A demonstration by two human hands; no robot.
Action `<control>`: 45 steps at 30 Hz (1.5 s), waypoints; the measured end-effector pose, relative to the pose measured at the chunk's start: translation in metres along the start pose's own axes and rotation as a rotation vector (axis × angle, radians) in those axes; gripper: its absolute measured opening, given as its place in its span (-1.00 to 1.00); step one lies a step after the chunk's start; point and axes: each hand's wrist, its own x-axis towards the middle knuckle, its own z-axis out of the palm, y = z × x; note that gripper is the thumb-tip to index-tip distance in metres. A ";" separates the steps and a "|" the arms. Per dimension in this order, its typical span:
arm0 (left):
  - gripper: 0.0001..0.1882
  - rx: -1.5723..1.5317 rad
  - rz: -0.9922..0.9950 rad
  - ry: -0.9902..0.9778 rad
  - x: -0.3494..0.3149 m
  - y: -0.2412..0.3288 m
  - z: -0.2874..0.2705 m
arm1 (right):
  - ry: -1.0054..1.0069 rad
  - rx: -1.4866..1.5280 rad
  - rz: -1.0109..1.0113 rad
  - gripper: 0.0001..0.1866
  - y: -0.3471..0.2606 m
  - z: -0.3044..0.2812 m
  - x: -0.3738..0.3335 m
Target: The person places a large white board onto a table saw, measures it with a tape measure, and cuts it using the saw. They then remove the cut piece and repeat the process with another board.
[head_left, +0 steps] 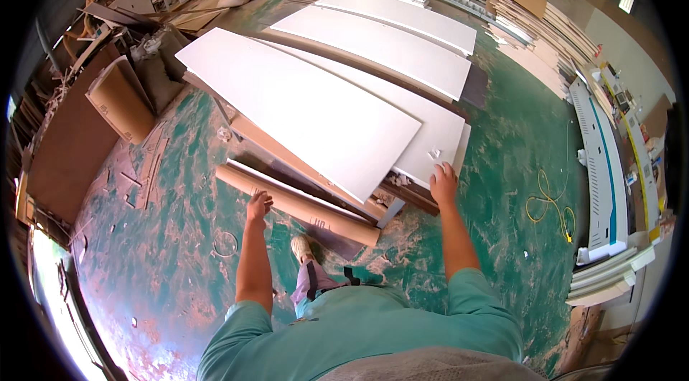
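My right hand (444, 183) is at the near right corner of a white panel (433, 135), fingers stretched and apart. Just beyond its fingertips lie a few small white pieces (435, 154) on that panel, too small to name. A second long white panel (301, 108) lies at an angle over the first and partly covers it. My left hand (260, 206) hangs in the air over a brown cardboard roll (301, 207), its fingers loosely bent with nothing visible in them. The roll lies on the floor in front of the stack.
More white panels (373, 47) lie behind the stack. A brown roll (120, 101) leans at the left. On the right, a yellow hose or cord (549, 201) coils on the green floor near a long white machine (599, 165). Stacked boards (535, 54) stand at the far right.
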 end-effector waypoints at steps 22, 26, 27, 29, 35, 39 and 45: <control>-0.24 0.480 -0.005 0.627 0.387 0.178 0.034 | -0.326 -0.030 0.191 -0.59 -0.149 0.255 0.278; -0.33 0.300 -0.084 0.540 0.311 0.128 0.062 | -0.219 -0.078 0.129 -0.64 -0.083 0.219 0.222; -0.39 0.282 -0.073 0.509 0.273 0.115 0.067 | -0.275 -0.081 0.137 -0.69 -0.071 0.198 0.209; -0.40 0.306 -0.383 0.251 0.214 0.091 0.064 | -0.324 -0.187 0.277 -0.75 -0.018 0.165 0.170; -0.32 -0.216 -0.251 0.588 0.279 0.136 -0.008 | -0.435 -0.703 0.615 -0.60 0.007 0.144 0.136; -0.19 0.058 -0.195 0.664 0.376 0.172 -0.046 | -0.536 -0.375 0.664 -0.35 -0.061 0.195 0.187; -0.22 -0.162 -0.394 0.701 0.395 0.153 -0.062 | -0.577 -0.181 0.563 -0.32 -0.168 0.170 0.253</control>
